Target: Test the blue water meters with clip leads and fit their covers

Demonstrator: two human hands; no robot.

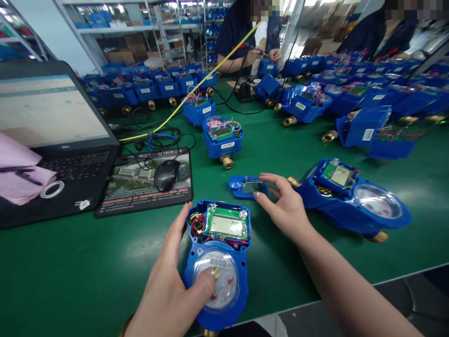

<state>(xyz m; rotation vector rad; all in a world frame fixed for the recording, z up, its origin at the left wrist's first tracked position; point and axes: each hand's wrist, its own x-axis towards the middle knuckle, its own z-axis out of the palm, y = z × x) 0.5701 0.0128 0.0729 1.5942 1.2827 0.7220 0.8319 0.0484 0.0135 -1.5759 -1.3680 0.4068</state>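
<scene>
Your left hand (171, 281) has its grip clamped on a blue plastic meter (229, 262) with a round clear dial and an open top, thumb on the dial, fingers along the left side. It's sitting by the near edge of the green surface (70, 281). I'd call it partway done: circuit board in place, display showing digits, wires looking tucked in, but no cover on yet. Your right hand (284, 206) has its grip closed on the right end of a flat blue plastic cover (242, 186) with a windowed frame, lying farther from the near edge, apart from the meter.

Other stuff: toward the left edge you've got a black laptop (45, 112) with something pink and soft-looking (21, 173) over it, then a dark printed mouse mat (140, 196) with a glossy black mouse (167, 175). The mat's near right corner is right by your left fingertips, so kinda tight. A yellow cable (196, 89) slants up toward the far edge. A second open blue meter (351, 199) lies just beside your right hand, probably the main thing crowding that arm. Rows of blue wired units (168, 86) and two co-workers (233, 42) line the far edge.
</scene>
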